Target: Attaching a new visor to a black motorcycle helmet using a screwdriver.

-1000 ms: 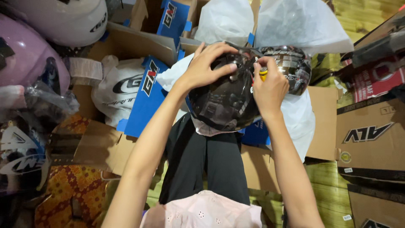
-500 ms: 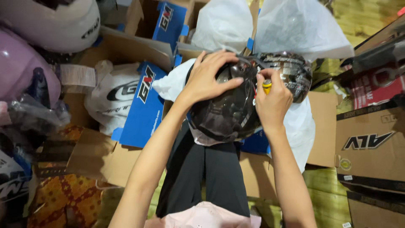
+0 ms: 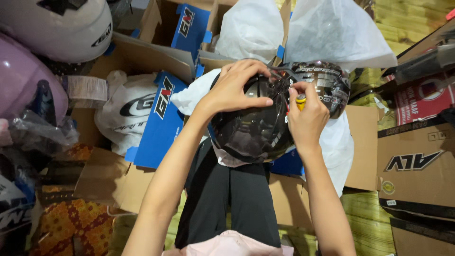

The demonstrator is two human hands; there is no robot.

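A glossy black helmet (image 3: 251, 130) rests on my lap, its dark visor (image 3: 327, 83) swung out to the right. My left hand (image 3: 234, 87) lies flat over the top of the shell and steadies it. My right hand (image 3: 305, 118) grips a small screwdriver with a yellow handle (image 3: 301, 101), its tip set against the side of the helmet where the visor joins. The tip itself is hidden behind my fingers.
Blue and brown cardboard boxes (image 3: 161, 118) lie open all around. White plastic bags (image 3: 332, 38) sit behind the helmet. A white helmet (image 3: 61, 26) and a pink one (image 3: 21, 80) are at the upper left. More brown cartons (image 3: 417, 161) stand on the right, over a wooden floor.
The view has shifted slightly; both hands stay on the helmet. My right hand with the screwdriver has turned a little at the visor joint.
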